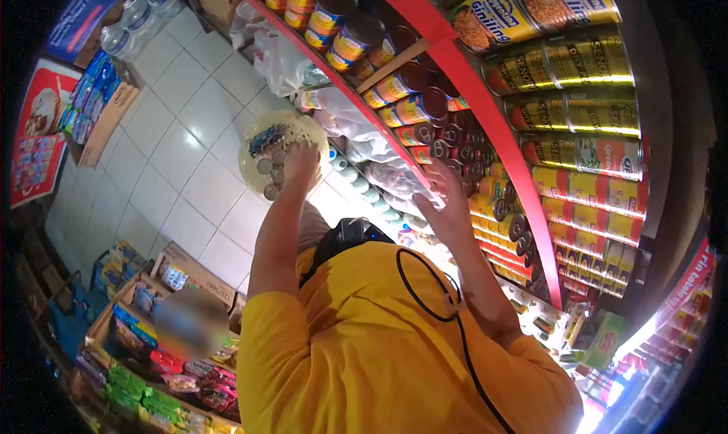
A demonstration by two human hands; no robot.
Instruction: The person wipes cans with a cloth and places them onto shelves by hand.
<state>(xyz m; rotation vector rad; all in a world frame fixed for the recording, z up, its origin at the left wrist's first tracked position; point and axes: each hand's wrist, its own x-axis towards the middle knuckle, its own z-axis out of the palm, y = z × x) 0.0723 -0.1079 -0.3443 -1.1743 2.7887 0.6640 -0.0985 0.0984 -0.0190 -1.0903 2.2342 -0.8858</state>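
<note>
A pale yellow basket [248,161] holds several round-topped cans [265,166] and some dark blue packets [268,138]. My left hand [302,163] reaches into its right side, fingers curled down among the contents. What those fingers hold, if anything, is hidden. My right hand [449,206] is raised in front of the canned-goods shelf, fingers spread and nothing in them. Near it are stacked small cans with dark lids [447,147] and yellow-labelled cans [493,210].
Red-edged shelves [497,93] of cans curve along the right. Plastic bags [277,59] hang along the lower shelf, above a row of bottles [364,184]. Boxes of packaged snacks [144,343] stand lower left. Water bottles [136,17] stand on the tiled floor [182,150].
</note>
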